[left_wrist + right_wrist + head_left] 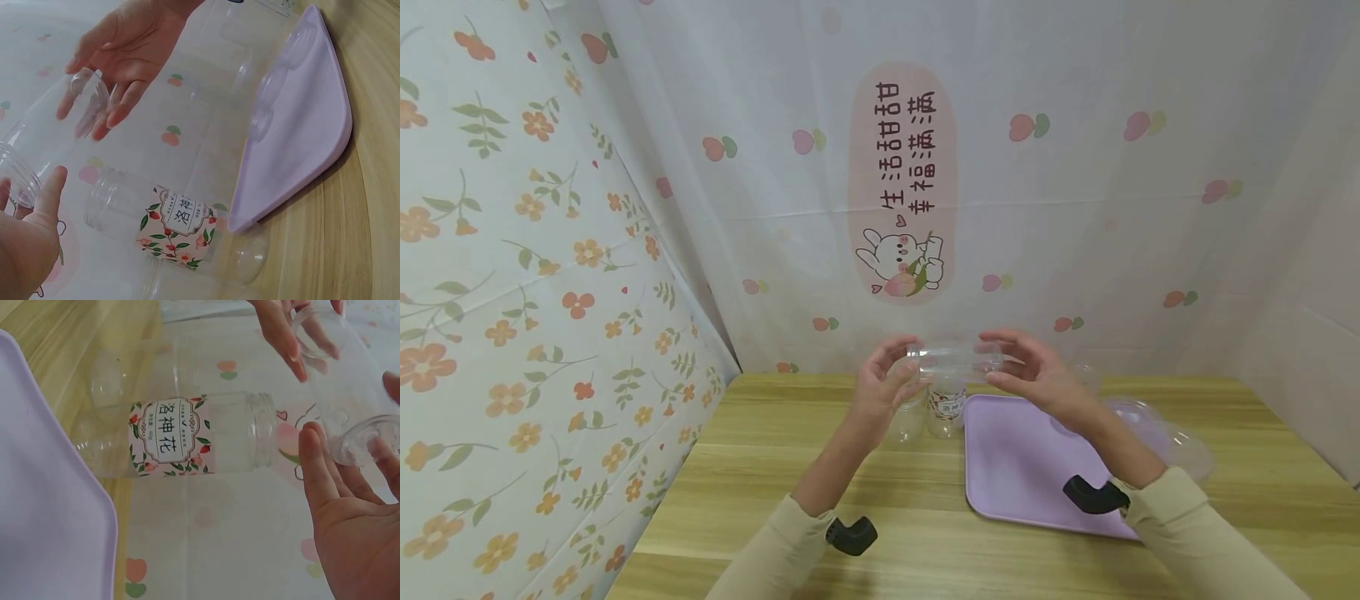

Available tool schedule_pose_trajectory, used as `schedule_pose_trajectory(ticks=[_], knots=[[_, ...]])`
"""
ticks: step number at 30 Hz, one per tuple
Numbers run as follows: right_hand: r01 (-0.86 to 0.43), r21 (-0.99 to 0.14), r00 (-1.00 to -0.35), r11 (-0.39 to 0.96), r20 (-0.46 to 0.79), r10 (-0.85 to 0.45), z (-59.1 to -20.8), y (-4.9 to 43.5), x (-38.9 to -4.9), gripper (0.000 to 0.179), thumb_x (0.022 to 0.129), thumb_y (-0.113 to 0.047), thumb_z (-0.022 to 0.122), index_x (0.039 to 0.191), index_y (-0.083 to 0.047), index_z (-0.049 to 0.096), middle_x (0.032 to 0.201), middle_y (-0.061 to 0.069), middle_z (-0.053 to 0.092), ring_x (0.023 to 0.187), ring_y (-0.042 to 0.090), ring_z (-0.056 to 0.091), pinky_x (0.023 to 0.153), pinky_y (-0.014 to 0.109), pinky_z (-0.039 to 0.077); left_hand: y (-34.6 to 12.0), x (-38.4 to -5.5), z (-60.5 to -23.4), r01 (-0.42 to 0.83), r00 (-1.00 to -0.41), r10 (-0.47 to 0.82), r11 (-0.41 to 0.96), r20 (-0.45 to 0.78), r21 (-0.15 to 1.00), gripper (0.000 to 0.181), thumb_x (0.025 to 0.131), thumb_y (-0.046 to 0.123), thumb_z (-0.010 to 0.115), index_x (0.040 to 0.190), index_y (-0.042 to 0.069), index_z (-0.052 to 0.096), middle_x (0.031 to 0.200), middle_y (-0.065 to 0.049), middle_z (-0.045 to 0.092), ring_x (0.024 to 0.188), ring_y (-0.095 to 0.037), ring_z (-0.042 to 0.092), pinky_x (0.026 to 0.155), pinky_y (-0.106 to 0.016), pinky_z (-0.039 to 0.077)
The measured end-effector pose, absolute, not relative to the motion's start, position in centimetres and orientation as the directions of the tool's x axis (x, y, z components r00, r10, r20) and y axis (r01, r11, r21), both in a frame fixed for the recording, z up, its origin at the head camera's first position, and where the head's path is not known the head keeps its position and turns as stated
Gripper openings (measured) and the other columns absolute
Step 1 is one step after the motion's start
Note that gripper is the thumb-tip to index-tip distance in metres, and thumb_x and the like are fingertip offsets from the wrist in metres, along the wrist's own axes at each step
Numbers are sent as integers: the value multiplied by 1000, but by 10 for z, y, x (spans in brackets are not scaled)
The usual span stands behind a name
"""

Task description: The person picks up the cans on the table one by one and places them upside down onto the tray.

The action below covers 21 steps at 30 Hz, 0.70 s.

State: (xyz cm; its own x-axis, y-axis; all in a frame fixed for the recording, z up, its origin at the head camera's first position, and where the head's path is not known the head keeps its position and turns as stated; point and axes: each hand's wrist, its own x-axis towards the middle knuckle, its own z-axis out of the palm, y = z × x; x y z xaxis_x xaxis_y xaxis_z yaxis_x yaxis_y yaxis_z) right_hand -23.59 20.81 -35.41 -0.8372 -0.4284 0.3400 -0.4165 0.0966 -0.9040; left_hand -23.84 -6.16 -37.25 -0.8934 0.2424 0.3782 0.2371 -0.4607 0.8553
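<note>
A clear plastic jar (953,362) is held sideways in the air between the two hands. My left hand (886,382) grips its threaded mouth end, thumb below and fingers above in the head view. At the other end, my right hand (1033,377) holds the jar's base between thumb and fingers. Below them stands another clear jar (178,226) with a pink floral label, upright on the table. Beside it is a clear jar (907,423) without a visible label, partly hidden by the left hand in the head view.
A lilac tray (1015,475) lies on the wooden table (820,492), right of the standing jars. Clear domed pieces (1187,454) sit at its right side, partly behind the right forearm. A printed curtain (1045,217) hangs behind the table; a floral one (550,333) hangs at left.
</note>
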Motion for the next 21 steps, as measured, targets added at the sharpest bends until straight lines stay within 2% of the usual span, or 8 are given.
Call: schedule_pose_trajectory(ticks=[8, 13, 16, 21], knots=[[-411, -910, -838, 63, 349, -420, -355, 204, -236, 53, 95, -6, 72, 144, -8, 52, 146, 16, 44, 116, 28, 64, 91, 37, 55, -61, -239, -374, 211, -898, 248, -485, 365, 849, 38, 98, 0, 61, 135, -2, 54, 132, -14, 52, 123, -43, 54, 95, -45, 53], [-427, -902, -835, 61, 367, -411, -357, 204, -236, 51, 94, -3, 72, 142, -8, 54, 141, 17, 47, 113, 27, 66, 90, 36, 56, -64, -239, -375, 219, -892, 264, -456, 366, 863, 41, 98, 3, 61, 138, -3, 52, 136, -15, 51, 121, -32, 56, 97, -45, 52], [-434, -899, -832, 60, 374, -409, -358, 206, -237, 50, 95, -2, 71, 142, -7, 54, 140, 20, 47, 113, 30, 66, 89, 36, 56, -67, -239, -375, 227, -890, 273, -429, 365, 874, 43, 98, 4, 60, 139, -4, 50, 138, -17, 50, 122, -29, 56, 100, -45, 50], [-446, -892, -829, 74, 380, -410, -360, 209, -238, 50, 95, -2, 71, 142, -7, 54, 143, 19, 47, 112, 38, 63, 89, 38, 56, -71, -240, -375, 226, -889, 286, -405, 358, 886, 44, 98, 0, 58, 141, -6, 48, 141, -20, 50, 126, -33, 53, 102, -45, 48]])
